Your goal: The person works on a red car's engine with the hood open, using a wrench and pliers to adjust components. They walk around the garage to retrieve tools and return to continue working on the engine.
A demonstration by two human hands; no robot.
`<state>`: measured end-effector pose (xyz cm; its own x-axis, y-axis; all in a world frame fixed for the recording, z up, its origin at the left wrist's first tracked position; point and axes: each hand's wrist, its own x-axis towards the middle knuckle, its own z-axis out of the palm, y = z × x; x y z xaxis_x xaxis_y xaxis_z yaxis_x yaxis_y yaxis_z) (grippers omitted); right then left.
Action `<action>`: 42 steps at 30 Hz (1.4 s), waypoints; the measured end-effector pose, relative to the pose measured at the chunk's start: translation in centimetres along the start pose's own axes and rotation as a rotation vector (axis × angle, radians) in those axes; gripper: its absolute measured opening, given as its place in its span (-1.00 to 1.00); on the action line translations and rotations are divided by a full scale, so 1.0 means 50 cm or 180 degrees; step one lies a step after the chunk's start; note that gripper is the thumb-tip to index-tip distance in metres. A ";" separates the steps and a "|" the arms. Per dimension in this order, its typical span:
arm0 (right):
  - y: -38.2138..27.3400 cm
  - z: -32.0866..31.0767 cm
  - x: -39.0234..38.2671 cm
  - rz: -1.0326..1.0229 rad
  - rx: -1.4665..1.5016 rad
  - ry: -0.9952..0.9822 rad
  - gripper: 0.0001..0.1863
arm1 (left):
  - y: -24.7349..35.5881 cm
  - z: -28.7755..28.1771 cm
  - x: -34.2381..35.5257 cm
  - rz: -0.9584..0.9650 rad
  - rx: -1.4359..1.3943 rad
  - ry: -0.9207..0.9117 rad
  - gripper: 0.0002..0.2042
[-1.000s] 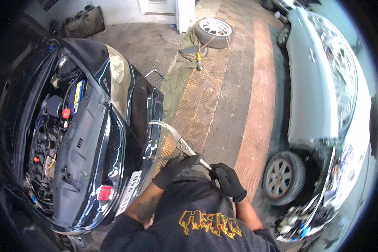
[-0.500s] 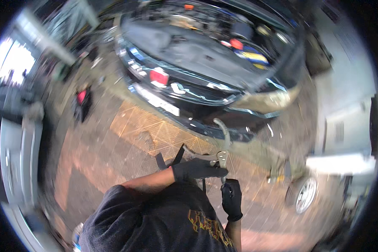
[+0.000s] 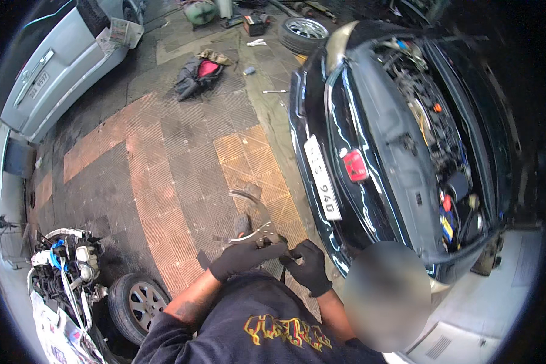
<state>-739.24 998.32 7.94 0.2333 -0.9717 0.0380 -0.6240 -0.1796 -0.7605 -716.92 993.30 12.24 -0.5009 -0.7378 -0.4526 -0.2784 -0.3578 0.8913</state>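
My left hand is wrapped around the steel locking pliers just below the pivot, above the floor tiles; my right hand, fingers curled, sits at three o'clock by the handle end, though I can't tell whether it grips. The long curved jaws gape apart between nine and eleven o'clock. I'd expect it stiff, tough and head-heavy, best held by the riveted body, its smooth metal perhaps slippery. The floor tiles are ribbed; a black car stands at one o'clock, a dark bag at eleven, a car wheel at eight.
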 end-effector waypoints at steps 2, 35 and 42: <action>-0.026 0.025 0.135 0.0048 0.0062 -0.0347 -0.65 | 0.024 -0.105 0.019 0.0173 -0.0407 0.0234 -0.66; 0.144 -0.103 1.953 -0.1213 0.0072 -0.1378 -0.77 | 0.514 -1.219 1.106 -0.0464 -0.1513 0.1912 -0.72; 0.152 -0.211 2.257 -0.0446 0.0695 -0.0792 -0.71 | 0.701 -1.497 1.414 -0.0447 -0.1094 0.1136 -0.64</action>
<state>-725.53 885.69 13.28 0.4966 -0.8679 0.0131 -0.4053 -0.2452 -0.8807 -700.75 885.76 13.45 -0.1502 -0.7970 -0.5850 -0.0073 -0.5908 0.8068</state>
